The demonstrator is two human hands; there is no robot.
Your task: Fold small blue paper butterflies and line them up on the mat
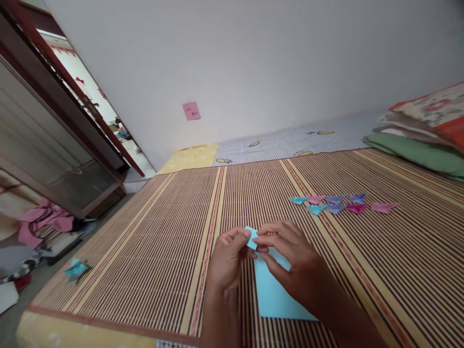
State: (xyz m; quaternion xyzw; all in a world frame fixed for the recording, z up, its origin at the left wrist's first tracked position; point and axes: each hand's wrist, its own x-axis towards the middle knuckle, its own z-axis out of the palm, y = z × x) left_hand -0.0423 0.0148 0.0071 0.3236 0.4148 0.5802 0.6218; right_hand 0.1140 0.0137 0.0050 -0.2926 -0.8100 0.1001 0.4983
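Note:
Between my hands is a small folded piece of light-blue paper (251, 239). My left hand (229, 256) pinches it between thumb and fingers from the left. The fingers of my right hand (290, 251) touch its right edge, thumb below and forefinger above. Under my right hand a larger light-blue sheet (277, 295) lies flat on the striped bamboo mat (174, 241), partly covered by the hand and forearm. Beyond my right hand, several small folded paper pieces (335, 209) in blue, pink, purple and magenta lie in two rows.
A crumpled blue paper piece (76, 269) lies near the mat's left edge. Folded bedding (416, 150) and a patterned pillow (435, 108) are stacked at the right. A pink note (191, 110) sticks to the wall behind. A door (54, 121) stands at the left.

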